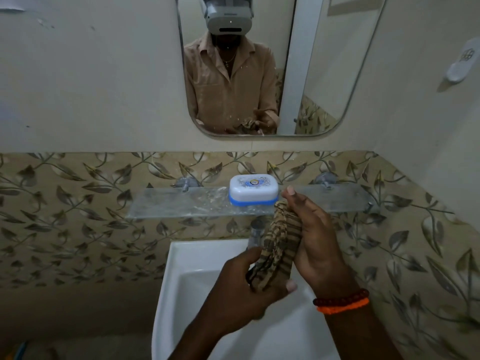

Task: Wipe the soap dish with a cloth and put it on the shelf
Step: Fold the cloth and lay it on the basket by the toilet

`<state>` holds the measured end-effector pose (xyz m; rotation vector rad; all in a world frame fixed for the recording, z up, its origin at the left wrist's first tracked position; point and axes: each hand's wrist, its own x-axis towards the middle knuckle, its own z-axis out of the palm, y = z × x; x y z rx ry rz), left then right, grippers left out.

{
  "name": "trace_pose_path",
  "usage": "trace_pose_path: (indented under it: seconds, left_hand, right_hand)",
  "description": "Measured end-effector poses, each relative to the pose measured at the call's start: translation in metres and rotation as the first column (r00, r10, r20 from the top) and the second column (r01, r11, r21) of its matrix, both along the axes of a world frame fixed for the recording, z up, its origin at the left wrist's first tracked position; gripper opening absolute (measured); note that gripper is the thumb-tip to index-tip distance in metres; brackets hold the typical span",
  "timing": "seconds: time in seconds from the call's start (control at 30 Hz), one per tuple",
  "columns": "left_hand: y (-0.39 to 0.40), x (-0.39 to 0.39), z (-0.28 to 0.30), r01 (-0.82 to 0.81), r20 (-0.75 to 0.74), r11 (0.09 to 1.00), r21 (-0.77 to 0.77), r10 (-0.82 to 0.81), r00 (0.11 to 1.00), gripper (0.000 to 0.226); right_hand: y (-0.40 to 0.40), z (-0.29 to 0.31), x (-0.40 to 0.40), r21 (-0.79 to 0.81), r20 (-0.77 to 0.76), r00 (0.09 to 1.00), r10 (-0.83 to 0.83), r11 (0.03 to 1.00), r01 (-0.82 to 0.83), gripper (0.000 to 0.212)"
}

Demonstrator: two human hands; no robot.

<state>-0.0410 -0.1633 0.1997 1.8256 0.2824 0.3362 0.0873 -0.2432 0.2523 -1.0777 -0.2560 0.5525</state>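
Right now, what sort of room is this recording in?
Most likely a home bathroom: a white sink below a wall mirror, with a soap dish on a glass shelf against leaf-patterned tiles.

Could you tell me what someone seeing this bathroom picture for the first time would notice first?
Probably the two hands in the foreground, the left hand and the right hand, both holding a striped brown cloth over the white sink. Next, the white and blue soap dish, lid on, on the glass shelf just beyond them. Above hangs a mirror reflecting the person.
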Motion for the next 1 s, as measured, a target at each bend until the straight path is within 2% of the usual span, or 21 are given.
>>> trace_pose_path:
  seconds: [0.13, 0.2, 0.3, 0.37, 0.4, 0.47, 0.53, 0.6, 0.7, 0.77, 0.83, 0.9, 1.0]
  left_hand:
    - [0.002, -0.004, -0.006, -0.201, 0.151, 0.978, 0.065, 0.189, 0.970, 0.013]
    - [0.005, -0.007, -0.007, -0.236, 0.153, 0.972, -0.006, 0.234, 0.960, 0.004]
    - [0.008, -0.014, -0.007, -0.329, 0.138, 0.939, -0.102, 0.341, 0.930, 0.009]
    - [0.009, -0.018, -0.007, -0.385, 0.085, 0.912, -0.141, 0.399, 0.913, 0.012]
    - [0.009, -0.021, -0.007, -0.413, 0.058, 0.896, -0.165, 0.427, 0.902, 0.014]
    - [0.008, -0.027, -0.005, -0.459, 0.014, 0.860, -0.223, 0.474, 0.881, 0.016]
    - [0.006, -0.035, 0.000, -0.488, -0.019, 0.832, -0.264, 0.501, 0.865, 0.019]
    - [0.005, -0.043, 0.006, -0.462, -0.052, 0.847, -0.262, 0.466, 0.883, 0.030]
    - [-0.002, -0.054, 0.011, -0.374, -0.164, 0.892, -0.253, 0.341, 0.925, 0.046]
    - [-0.009, -0.061, 0.010, -0.371, -0.217, 0.907, -0.198, 0.329, 0.919, 0.050]
    - [-0.015, -0.067, 0.004, -0.396, -0.153, 0.917, -0.046, 0.385, 0.910, 0.050]
    - [-0.020, -0.075, -0.007, -0.513, -0.042, 0.857, 0.052, 0.515, 0.856, 0.035]
    - [-0.028, -0.086, -0.021, -0.722, -0.016, 0.692, 0.002, 0.722, 0.692, 0.017]
  right_hand:
    - [-0.004, -0.003, -0.009, 0.028, 0.020, 0.999, 0.033, 0.999, -0.034, 0.047]
    - [-0.008, -0.006, -0.012, 0.023, 0.055, 0.998, 0.040, 0.999, -0.041, 0.043]
    - [-0.013, -0.023, -0.018, -0.177, 0.250, 0.968, -0.021, 0.982, 0.067, 0.032]
    - [-0.018, -0.039, -0.030, -0.321, 0.445, 0.895, 0.023, 0.937, 0.136, 0.031]
    - [-0.021, -0.047, -0.038, -0.356, 0.508, 0.858, 0.074, 0.925, 0.132, 0.031]
    - [-0.026, -0.062, -0.054, -0.360, 0.528, 0.831, 0.176, 0.932, 0.032, 0.034]
    - [-0.028, -0.075, -0.066, -0.345, 0.493, 0.819, 0.293, 0.930, -0.125, 0.044]
    - [-0.029, -0.084, -0.074, -0.322, 0.415, 0.824, 0.384, 0.910, -0.262, 0.053]
    - [-0.029, -0.087, -0.080, -0.149, 0.134, 0.903, 0.409, 0.909, -0.390, 0.056]
    - [-0.031, -0.087, -0.085, 0.011, -0.036, 0.897, 0.440, 0.898, -0.440, 0.047]
    - [-0.033, -0.088, -0.089, 0.081, -0.126, 0.877, 0.464, 0.886, -0.457, 0.043]
    - [-0.037, -0.093, -0.092, 0.080, -0.163, 0.866, 0.472, 0.882, -0.465, 0.039]
    - [-0.042, -0.096, -0.099, 0.026, -0.174, 0.857, 0.484, 0.873, -0.488, 0.032]
